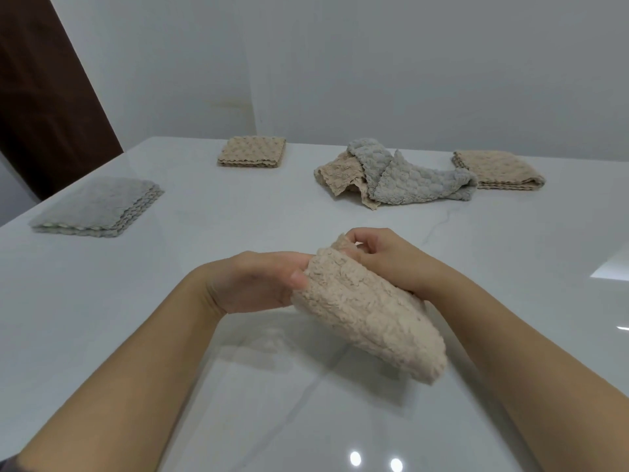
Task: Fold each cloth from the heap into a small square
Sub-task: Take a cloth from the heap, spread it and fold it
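A fluffy beige cloth (371,315), folded over, hangs in the air above the white table (238,206) in front of me. My left hand (258,281) holds its left edge, thumb on top and fingers hidden behind it. My right hand (381,257) pinches the cloth's far top corner with curled fingers. The heap (391,175) lies further back at centre right: a grey cloth draped over a beige one, both rumpled.
Three folded piles sit on the table: a grey stack (95,207) at the left, a beige stack (252,152) at the back centre, and a beige stack (498,170) right of the heap. A white wall rises behind; a dark brown door (41,90) stands at the left.
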`<action>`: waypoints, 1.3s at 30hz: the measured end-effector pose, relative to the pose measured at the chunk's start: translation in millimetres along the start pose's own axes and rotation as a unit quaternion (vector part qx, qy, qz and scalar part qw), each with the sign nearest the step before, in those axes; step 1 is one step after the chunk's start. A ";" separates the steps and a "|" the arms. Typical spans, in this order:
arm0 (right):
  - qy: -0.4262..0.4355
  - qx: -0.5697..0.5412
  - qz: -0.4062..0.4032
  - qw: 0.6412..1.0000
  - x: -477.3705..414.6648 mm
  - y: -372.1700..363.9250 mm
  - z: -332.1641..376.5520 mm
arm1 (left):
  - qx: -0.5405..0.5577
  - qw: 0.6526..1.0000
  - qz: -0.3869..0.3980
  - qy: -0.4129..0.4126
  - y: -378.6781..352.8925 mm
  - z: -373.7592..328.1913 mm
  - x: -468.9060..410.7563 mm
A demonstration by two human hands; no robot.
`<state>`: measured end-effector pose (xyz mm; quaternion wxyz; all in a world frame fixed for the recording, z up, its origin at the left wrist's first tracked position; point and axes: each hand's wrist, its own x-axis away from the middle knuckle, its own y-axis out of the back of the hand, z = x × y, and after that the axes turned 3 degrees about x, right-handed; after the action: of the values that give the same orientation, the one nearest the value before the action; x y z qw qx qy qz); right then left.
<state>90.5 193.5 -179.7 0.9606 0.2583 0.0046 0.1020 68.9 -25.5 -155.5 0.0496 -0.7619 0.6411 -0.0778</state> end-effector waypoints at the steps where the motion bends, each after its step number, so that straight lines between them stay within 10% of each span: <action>1: -0.003 0.001 -0.013 1.000 0.1 2.1 -0.5 | -0.014 1.000 -0.011 -0.002 1.2 -0.8 1.8; 9: -0.001 -0.055 -0.181 0.982 -2.4 11.2 -9.7 | -0.181 0.926 -0.324 -0.064 17.7 3.0 6.2; 19: 0.060 -0.049 -0.365 0.928 -4.8 -7.8 -0.8 | 0.200 0.849 -0.477 -0.108 -10.1 14.8 -45.6; 27: 0.045 -0.002 -0.410 0.911 -4.0 -20.8 2.9 | -0.244 0.685 -0.681 -0.091 -4.1 30.4 -53.3; 39: -0.120 -0.149 -0.291 0.937 -7.0 -1.2 -4.4 | -0.024 0.786 -0.617 -0.026 11.3 26.1 -43.2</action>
<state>83.6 193.3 -184.4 0.9692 0.1103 -0.0510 -0.2143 55.6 14.5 -185.5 -0.0109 -0.9977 0.0349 -0.0563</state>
